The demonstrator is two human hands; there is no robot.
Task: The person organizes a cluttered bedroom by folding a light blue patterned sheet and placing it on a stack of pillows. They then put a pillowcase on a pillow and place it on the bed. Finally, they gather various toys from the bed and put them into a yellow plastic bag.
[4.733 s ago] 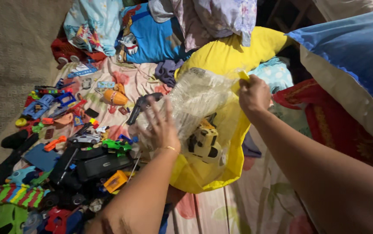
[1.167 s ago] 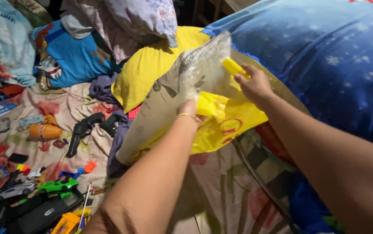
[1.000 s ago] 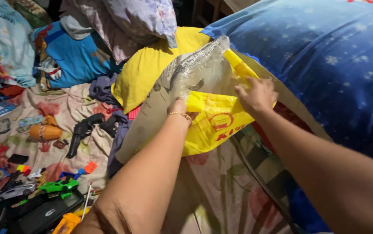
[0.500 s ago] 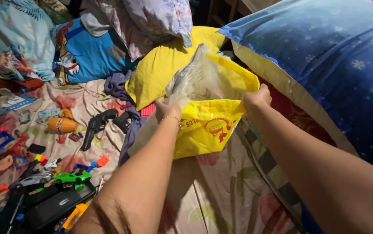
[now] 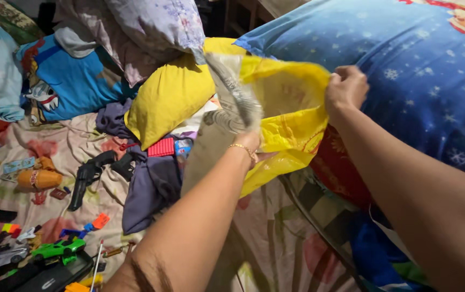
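My right hand (image 5: 346,86) grips the upper edge of a yellow plastic bag (image 5: 292,113) and holds it up in front of a big blue star-patterned pillow (image 5: 405,70). My left hand (image 5: 248,141) is closed on a crumpled clear plastic bag (image 5: 232,100), which sits at the yellow bag's mouth. Only the wrist, with a thin gold bracelet, and a bit of the left hand show; its fingers are hidden behind the plastic. Both bags hang above the bed sheet.
A yellow pillow (image 5: 170,94) lies behind the bags. On the patterned sheet (image 5: 276,243) to the left lie a black toy gun (image 5: 89,176), an orange toy (image 5: 38,178), a green toy car (image 5: 59,250), purple cloth (image 5: 148,186) and several small toys.
The yellow bag has been spread wider between my hands, my right hand moving right and up. The clear bag has gone from bulging above to crumpled at the yellow bag's mouth.
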